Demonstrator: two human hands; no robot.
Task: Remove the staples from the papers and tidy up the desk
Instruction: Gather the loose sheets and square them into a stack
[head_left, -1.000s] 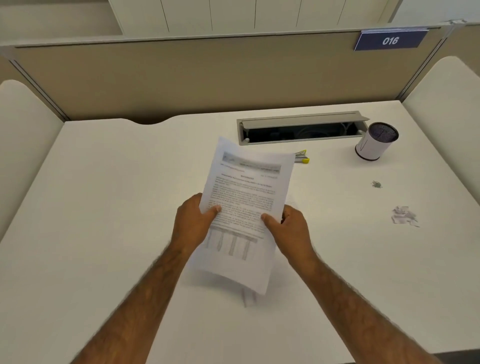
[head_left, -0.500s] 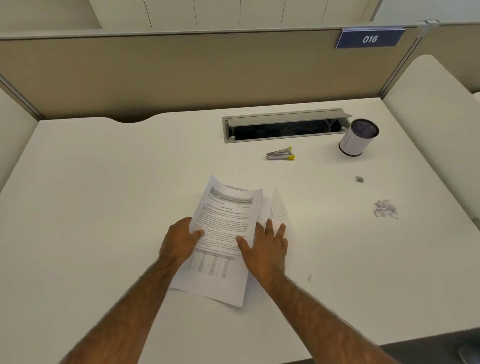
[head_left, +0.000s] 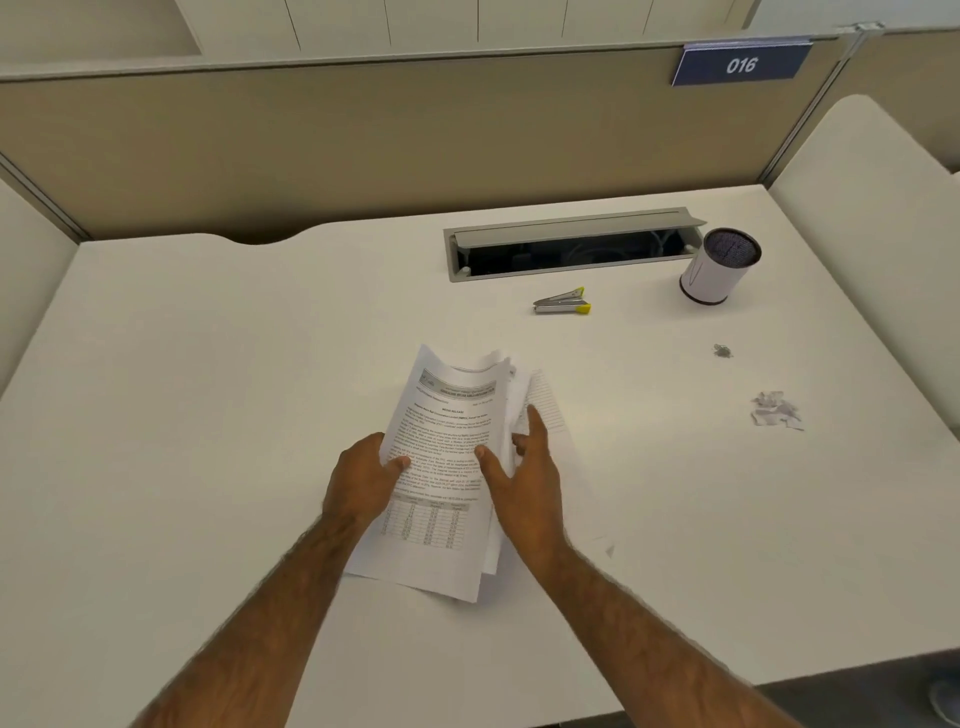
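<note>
On the desk (head_left: 208, 415) between the hands — papers (head_left: 447, 447), left hand (head_left: 363, 478) gripping, right hand (head_left: 530, 483) pinching.

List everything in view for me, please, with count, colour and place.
papers: one stack, white, printed, desk centre
staple remover: one, silver with yellow tip, beyond the papers
cup: one, white, dark inside, far right
staples: one small grey heap, right side
paper scraps: one cluster, white, near right edge
cable tray: one, grey, lid open, desk rear
desk: one, white
partition: one, beige, behind desk
number plate: one, blue, "016", on partition
left hand: one, holds the stack's left edge
right hand: one, pinches its right edge
</note>
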